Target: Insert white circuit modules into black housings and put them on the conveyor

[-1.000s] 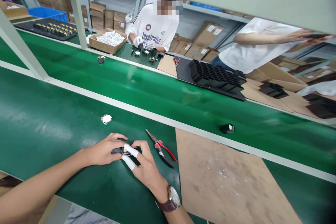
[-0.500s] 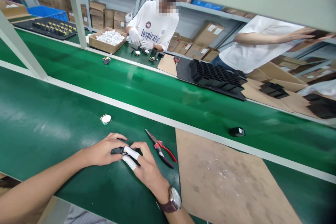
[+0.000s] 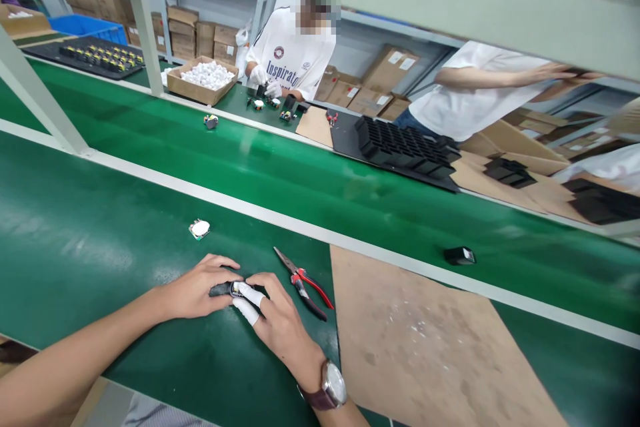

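Low in the head view, a small black housing (image 3: 220, 289) lies on its side between both hands, its open end turned to the right. My left hand (image 3: 197, 285) grips it from the left. White covers sit on two fingers of my right hand (image 3: 273, 310), which hold the open end, where small parts show. A wristwatch is on the right wrist. Long-nose pliers (image 3: 303, 281) with red and black handles lie right of the hands. A small circuit board with a white round pad (image 3: 200, 229) rests on the green bench beyond my left hand.
A brown board (image 3: 425, 340) covers the bench at right. On the green belt (image 3: 300, 173) are a black housing (image 3: 460, 255) and a small assembly (image 3: 211, 121). Across it, a gloved person (image 3: 295, 57) handles parts beside a box of white pieces (image 3: 203, 80) and black housings (image 3: 405, 147).
The small assembly and the black housing on the belt have moved a little to the right. Both my hands keep their hold on the housing. The view has shifted slightly.
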`<state>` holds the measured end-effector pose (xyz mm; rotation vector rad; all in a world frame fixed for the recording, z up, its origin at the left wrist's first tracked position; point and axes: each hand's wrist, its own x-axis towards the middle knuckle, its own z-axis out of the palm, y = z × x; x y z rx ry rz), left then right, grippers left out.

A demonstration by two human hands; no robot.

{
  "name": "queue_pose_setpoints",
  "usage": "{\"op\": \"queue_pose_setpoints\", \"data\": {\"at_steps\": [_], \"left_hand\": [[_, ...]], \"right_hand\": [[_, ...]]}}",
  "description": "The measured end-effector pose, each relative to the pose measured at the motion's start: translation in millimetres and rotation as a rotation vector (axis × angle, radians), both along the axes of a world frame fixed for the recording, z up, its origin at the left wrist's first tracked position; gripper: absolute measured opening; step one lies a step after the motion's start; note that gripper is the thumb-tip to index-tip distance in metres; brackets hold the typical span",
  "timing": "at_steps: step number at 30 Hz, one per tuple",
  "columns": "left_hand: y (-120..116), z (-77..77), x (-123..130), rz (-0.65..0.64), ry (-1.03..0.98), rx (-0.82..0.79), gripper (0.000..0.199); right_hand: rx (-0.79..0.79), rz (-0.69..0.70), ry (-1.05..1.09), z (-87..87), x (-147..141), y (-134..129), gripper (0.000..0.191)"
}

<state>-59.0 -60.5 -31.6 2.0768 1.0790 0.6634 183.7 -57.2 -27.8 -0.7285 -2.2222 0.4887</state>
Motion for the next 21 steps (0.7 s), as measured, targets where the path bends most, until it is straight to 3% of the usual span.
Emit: {"op": "queue_pose_setpoints", "data": {"at_steps": [21], "left_hand": [[-0.1, 0.3, 1.6, -0.013, 0.005, 0.068, 0.035]], "right_hand": [[-0.077, -0.008, 0.014, 4.5, 8.4, 4.2, 0.032]]}}
